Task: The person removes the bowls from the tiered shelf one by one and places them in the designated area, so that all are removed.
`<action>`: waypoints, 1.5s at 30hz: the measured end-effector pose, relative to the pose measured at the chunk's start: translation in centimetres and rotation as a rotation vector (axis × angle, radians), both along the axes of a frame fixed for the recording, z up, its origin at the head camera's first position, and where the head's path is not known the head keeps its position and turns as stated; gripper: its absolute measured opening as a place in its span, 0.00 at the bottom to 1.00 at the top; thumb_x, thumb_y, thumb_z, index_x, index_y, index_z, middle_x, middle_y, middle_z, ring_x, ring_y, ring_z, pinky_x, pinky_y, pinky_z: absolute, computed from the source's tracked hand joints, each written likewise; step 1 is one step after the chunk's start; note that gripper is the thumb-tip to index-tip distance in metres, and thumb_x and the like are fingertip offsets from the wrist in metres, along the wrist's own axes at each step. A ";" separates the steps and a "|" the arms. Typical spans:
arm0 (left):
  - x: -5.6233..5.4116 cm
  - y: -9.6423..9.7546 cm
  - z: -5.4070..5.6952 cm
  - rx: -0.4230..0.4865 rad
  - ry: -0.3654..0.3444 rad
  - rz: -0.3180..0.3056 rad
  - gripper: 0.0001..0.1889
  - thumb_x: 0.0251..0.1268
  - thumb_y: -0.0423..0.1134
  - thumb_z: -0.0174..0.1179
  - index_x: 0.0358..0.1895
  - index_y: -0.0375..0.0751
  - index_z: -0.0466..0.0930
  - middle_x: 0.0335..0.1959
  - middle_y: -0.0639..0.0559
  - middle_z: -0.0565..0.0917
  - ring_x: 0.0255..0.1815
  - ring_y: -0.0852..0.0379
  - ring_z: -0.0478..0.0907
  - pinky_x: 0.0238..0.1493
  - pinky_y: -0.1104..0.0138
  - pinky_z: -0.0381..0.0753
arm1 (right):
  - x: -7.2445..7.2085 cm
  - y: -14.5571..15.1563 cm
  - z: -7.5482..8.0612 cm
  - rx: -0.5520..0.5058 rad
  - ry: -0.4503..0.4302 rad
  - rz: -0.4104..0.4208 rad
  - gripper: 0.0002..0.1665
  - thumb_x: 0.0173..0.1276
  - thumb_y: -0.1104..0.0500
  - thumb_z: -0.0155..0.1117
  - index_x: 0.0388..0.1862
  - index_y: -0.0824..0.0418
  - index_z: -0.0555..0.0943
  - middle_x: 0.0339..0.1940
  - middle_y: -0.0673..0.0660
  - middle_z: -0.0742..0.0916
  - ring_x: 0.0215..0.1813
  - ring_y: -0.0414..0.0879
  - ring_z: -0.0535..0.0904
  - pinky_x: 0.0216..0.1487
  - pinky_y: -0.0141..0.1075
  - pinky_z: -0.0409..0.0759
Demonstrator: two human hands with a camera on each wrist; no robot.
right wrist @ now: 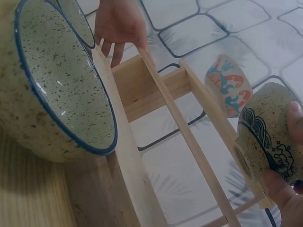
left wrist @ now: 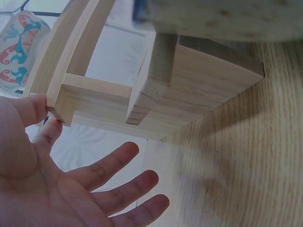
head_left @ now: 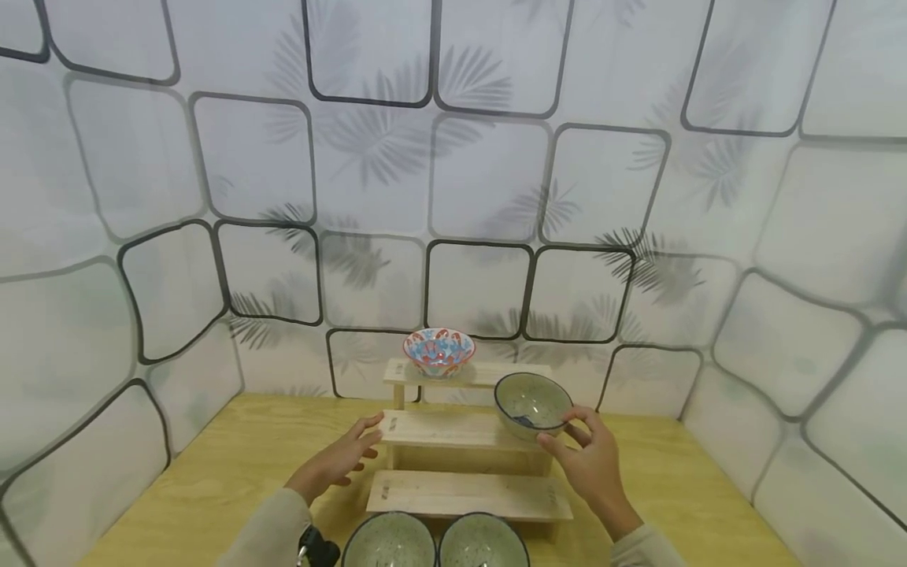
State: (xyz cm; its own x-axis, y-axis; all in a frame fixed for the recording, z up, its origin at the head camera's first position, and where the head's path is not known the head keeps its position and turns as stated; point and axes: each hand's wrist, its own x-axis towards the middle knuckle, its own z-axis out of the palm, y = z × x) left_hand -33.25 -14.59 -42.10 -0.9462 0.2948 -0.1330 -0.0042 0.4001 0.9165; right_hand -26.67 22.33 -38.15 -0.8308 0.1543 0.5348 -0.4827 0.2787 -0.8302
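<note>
My right hand [head_left: 591,461] holds a green speckled bowl [head_left: 531,402] by its right side, thumb low and fingers at the rim. The bowl is tilted at the right end of a three-tier wooden stand [head_left: 453,429], around the height of the upper tiers. Blue wave drawings mark its outside in the right wrist view. At the stand's left end my left hand [head_left: 340,461] pinches the middle board between thumb and index finger; its other fingers [left wrist: 128,187] are spread. A red-and-blue patterned bowl [head_left: 439,353] sits on the top tier's left part.
Two more green speckled bowls with blue rims, one on the left [head_left: 390,543] and one on the right [head_left: 484,543], stand side by side before the lowest tier. Patterned wall covering [head_left: 482,173] rises behind the wooden table [head_left: 212,465].
</note>
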 end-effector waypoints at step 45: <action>0.1 0.3 0.1 -0.003 0.015 0.012 0.33 0.76 0.60 0.42 0.78 0.55 0.49 0.61 0.31 0.72 0.59 0.23 0.67 0.49 0.32 0.66 | 5.3 2.2 -4.7 -0.020 -0.104 -0.028 0.26 0.41 0.79 0.77 0.36 0.71 0.72 0.56 0.72 0.74 0.45 0.61 0.82 0.35 0.37 0.83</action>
